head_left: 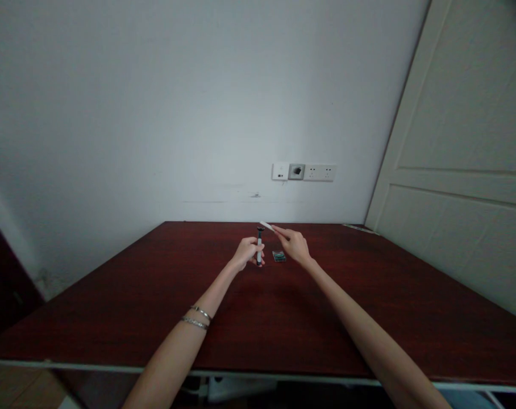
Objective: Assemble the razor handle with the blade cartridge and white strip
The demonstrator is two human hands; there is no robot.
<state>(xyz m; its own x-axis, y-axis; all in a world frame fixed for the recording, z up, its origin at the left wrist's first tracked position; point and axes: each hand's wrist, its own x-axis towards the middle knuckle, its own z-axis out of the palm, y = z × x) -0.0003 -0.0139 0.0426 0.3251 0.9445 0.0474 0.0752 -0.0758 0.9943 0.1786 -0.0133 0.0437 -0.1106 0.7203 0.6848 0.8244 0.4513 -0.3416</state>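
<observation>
My left hand [246, 253] is closed around the pale grey handle of a razor [259, 250], which stands upright with its dark T-shaped head on top. My right hand [295, 246] pinches a slim white stick-like piece [266, 225] between thumb and fingers. Its far tip reaches up to the razor's head; whether the two touch I cannot tell. Between the hands, a small clear square case or packet [279, 256] with something green inside lies on the dark red table [155, 295].
Behind the table rises a white wall with a row of sockets [320, 172]. A pale panelled door [462, 170] stands along the right side. A thin flat strip [360, 229] lies at the table's back right edge.
</observation>
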